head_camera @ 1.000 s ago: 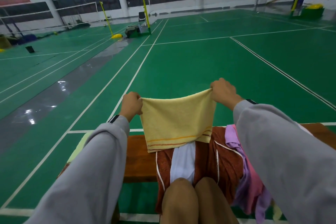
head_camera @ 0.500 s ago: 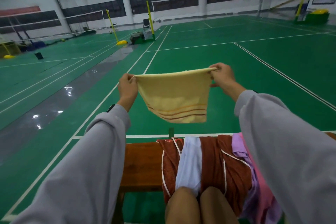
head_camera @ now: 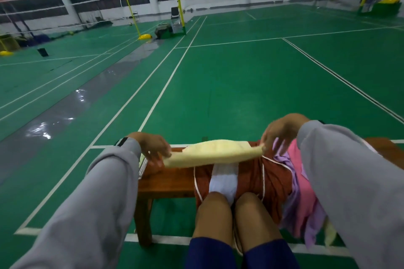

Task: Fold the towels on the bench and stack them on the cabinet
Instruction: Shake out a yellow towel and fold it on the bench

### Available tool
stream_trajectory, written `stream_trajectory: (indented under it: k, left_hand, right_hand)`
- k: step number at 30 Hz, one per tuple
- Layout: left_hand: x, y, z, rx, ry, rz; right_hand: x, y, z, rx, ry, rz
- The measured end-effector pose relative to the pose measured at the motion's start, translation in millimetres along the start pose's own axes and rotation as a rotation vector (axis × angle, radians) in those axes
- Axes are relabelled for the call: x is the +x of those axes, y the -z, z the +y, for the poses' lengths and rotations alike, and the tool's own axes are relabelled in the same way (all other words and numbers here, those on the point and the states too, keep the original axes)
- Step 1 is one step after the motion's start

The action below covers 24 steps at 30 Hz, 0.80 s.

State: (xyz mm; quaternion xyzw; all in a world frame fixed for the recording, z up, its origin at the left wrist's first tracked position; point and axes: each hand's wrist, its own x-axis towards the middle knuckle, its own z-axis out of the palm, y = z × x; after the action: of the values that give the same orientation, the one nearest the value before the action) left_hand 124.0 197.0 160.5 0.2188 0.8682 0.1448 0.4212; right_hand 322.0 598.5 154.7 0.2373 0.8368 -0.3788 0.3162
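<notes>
Lowered since a moment ago, the yellow towel (head_camera: 214,154) stretches flat over the counter's (head_camera: 166,179) far edge, left hand (head_camera: 153,150) and right hand (head_camera: 279,131) pinching its opposite ends.

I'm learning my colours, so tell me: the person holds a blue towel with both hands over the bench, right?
No, the towel is yellow, not blue. The head view shows the left hand and right hand holding its ends over the bench.

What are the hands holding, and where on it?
The yellow towel: the left hand holds its left end, the right hand pinches its right end.
</notes>
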Motion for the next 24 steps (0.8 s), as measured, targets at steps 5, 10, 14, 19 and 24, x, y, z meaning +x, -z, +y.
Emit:
stream_trajectory:
  k: [5,10,14,19,24]
  left_hand:
    - [14,-27,8,0.104,0.052,-0.075]
    - [50,-30,20,0.281,-0.045,0.27]
    - [79,-27,14,0.348,-0.043,0.463]
    - [108,-29,-8,0.366,0.003,0.507]
    - [132,-41,-31,0.367,0.031,0.508]
  right_hand:
    - [23,-32,10,-0.128,-0.008,-0.006]
    - [47,-38,0,-0.11,0.126,0.321]
    - [76,-28,-4,-0.284,0.113,0.54]
    - [110,-27,-2,-0.399,0.082,0.676]
    - [147,-42,1,-0.508,0.032,0.686]
